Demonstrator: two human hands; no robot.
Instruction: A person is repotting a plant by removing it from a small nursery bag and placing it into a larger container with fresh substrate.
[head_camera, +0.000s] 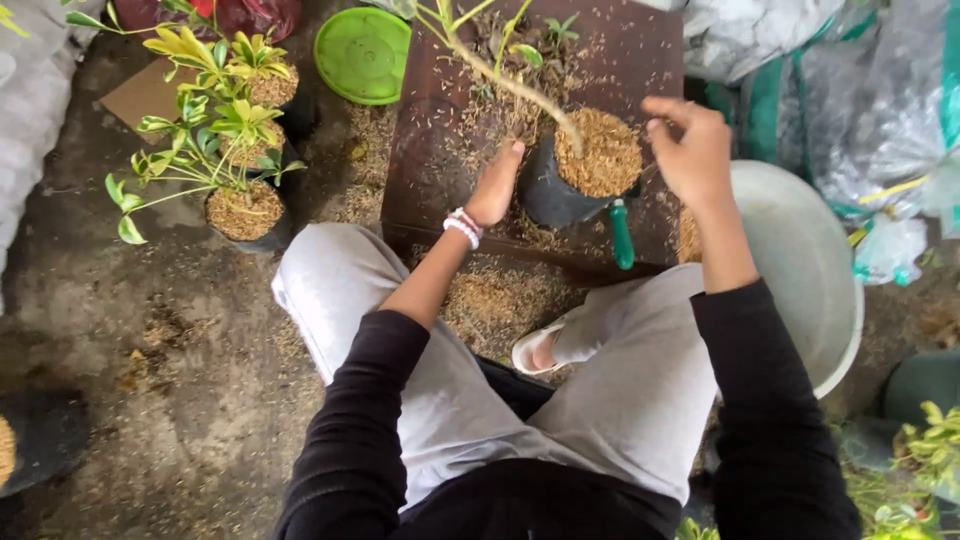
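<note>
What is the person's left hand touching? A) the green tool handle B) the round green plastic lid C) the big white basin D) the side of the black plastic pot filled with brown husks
D: the left hand rests flat against the side of the black plastic pot filled with brown husks, while the right hand is raised beside the pot's rim.

There is one view, from a camera on the person's head. It looks almost straight down over the person's own chest and bent knees to the ground. The low brown table (440, 150) lies at top centre, close enough that both hands (690, 150) and forearms fill the middle. The pot (575, 175) sits just ahead of the knees. Ground to the left and a pale basin (810, 260) to the right reach the frame edges.
</note>
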